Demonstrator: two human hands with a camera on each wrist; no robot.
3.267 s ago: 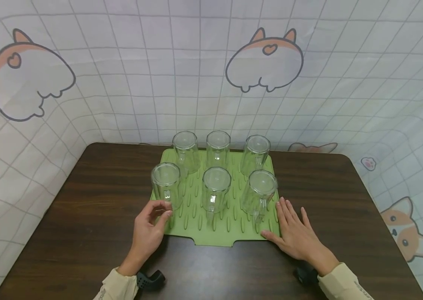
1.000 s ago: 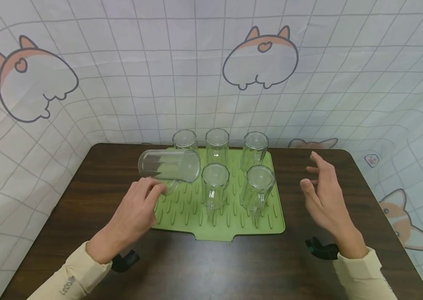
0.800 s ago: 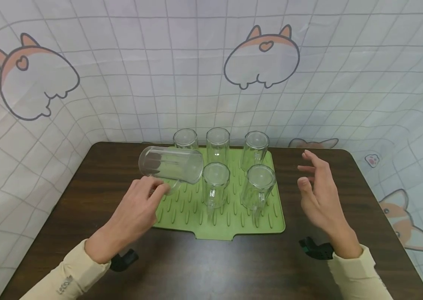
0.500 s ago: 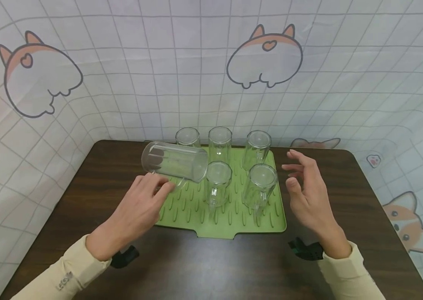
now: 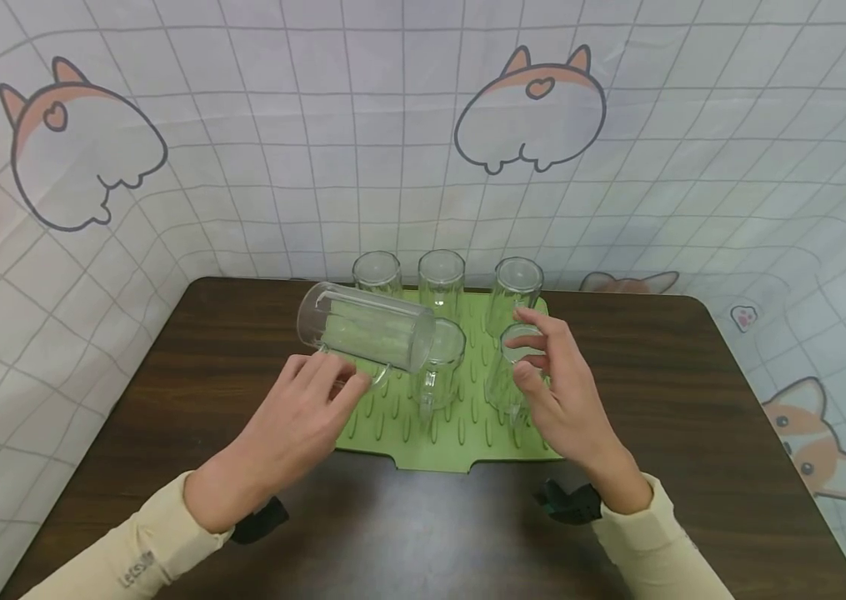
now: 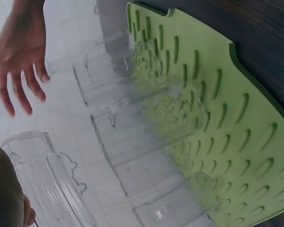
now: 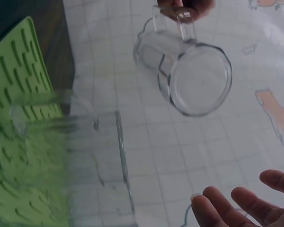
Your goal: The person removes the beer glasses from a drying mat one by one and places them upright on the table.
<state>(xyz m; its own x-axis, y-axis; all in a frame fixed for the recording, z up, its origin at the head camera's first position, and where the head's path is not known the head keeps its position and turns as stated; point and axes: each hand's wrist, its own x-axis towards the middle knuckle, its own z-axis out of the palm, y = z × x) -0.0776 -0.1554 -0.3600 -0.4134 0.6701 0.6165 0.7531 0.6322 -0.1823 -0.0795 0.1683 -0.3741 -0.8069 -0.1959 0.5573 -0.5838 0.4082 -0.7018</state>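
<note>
My left hand grips the handle of a clear glass mug, which lies on its side in the air over the left part of the green drying mat. In the head view the mug's base points right and its mouth left. My right hand is held up with loosely bent fingers and nothing in it; it overlaps the front right mug in that view. From the right wrist, the held mug shows base first, apart from the right fingers.
Several other glass mugs stand upside down on the mat: three at the back, such as the middle one, and a front middle mug right behind the held mug's base. A dark wooden table lies beneath, with a patterned curtain behind.
My left hand took the front left mug by its handle, lifted it and turned it sideways, then moved it right. My right hand left the mat's edge, rose and moved left towards the held mug.
</note>
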